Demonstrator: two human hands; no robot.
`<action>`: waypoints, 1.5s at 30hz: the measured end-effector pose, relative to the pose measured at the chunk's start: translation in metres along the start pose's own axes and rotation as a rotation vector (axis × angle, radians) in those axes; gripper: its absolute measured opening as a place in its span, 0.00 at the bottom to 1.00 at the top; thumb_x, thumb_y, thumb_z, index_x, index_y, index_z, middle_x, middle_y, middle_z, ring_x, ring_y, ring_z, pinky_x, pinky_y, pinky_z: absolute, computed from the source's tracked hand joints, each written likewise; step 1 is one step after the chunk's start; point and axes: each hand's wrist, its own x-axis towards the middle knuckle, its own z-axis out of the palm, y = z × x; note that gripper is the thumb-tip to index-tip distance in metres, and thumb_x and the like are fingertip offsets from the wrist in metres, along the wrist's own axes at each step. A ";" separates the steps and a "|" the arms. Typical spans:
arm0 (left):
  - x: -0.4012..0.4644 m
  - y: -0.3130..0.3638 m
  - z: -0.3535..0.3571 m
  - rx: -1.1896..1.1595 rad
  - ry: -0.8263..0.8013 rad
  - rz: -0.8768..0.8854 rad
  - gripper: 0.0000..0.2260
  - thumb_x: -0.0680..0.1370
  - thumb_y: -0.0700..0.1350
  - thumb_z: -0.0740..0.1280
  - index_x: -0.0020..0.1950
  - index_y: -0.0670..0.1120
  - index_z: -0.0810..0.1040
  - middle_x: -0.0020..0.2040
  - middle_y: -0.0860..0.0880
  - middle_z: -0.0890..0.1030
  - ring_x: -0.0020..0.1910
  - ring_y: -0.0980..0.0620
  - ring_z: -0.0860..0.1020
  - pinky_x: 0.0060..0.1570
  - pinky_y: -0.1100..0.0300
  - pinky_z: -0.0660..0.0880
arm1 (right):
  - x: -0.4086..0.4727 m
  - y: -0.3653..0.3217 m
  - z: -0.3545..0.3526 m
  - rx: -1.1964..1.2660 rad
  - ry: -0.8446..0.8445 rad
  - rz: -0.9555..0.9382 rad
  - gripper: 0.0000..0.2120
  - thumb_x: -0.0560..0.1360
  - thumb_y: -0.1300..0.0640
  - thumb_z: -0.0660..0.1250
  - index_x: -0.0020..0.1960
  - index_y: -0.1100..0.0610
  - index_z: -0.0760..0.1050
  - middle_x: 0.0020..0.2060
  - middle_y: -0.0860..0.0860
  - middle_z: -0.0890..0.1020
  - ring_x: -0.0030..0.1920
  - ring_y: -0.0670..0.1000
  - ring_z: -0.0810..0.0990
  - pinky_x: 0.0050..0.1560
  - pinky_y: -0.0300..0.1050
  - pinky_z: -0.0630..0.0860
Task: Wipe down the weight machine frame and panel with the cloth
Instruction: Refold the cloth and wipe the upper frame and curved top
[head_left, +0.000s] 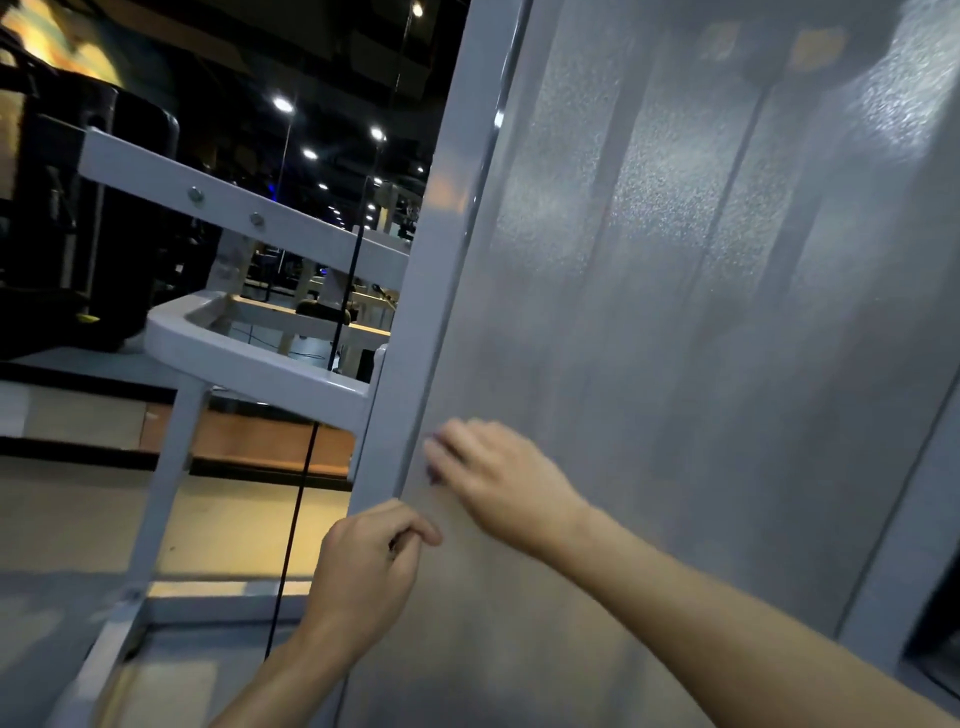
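Note:
The weight machine's frosted grey panel (701, 312) fills the right half of the view, bordered on its left by a white upright frame post (415, 312). My right hand (498, 483) lies on the panel near the post with its fingers stretched out, and it is blurred. My left hand (369, 566) is just below it at the panel's left edge. Its fingers are curled and thumb and forefinger are pressed together. No cloth shows in either hand.
White frame bars (249, 353) branch left from the post, and a white leg (161, 499) runs down to the floor. A black cable (296, 514) hangs beside the post. Dark gym equipment and ceiling lights lie behind.

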 end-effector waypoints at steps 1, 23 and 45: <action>-0.002 -0.001 -0.002 0.027 -0.023 0.011 0.20 0.70 0.29 0.73 0.36 0.56 0.83 0.35 0.67 0.79 0.36 0.63 0.78 0.37 0.71 0.71 | -0.016 -0.014 0.008 -0.014 -0.069 -0.095 0.14 0.84 0.61 0.56 0.52 0.58 0.80 0.47 0.54 0.79 0.41 0.56 0.76 0.41 0.49 0.69; 0.041 0.130 0.041 -0.072 -0.086 0.439 0.14 0.72 0.42 0.59 0.49 0.54 0.82 0.47 0.62 0.81 0.48 0.62 0.79 0.51 0.72 0.71 | -0.180 0.059 -0.111 -0.226 -0.153 0.083 0.07 0.85 0.55 0.61 0.56 0.50 0.79 0.51 0.46 0.80 0.45 0.49 0.78 0.43 0.44 0.69; 0.060 0.194 0.060 -0.016 -0.131 0.528 0.21 0.67 0.35 0.64 0.56 0.50 0.84 0.56 0.60 0.82 0.57 0.61 0.78 0.62 0.77 0.65 | -0.140 0.209 -0.220 -0.449 0.083 0.439 0.10 0.78 0.61 0.66 0.55 0.51 0.82 0.47 0.52 0.79 0.43 0.57 0.79 0.42 0.52 0.73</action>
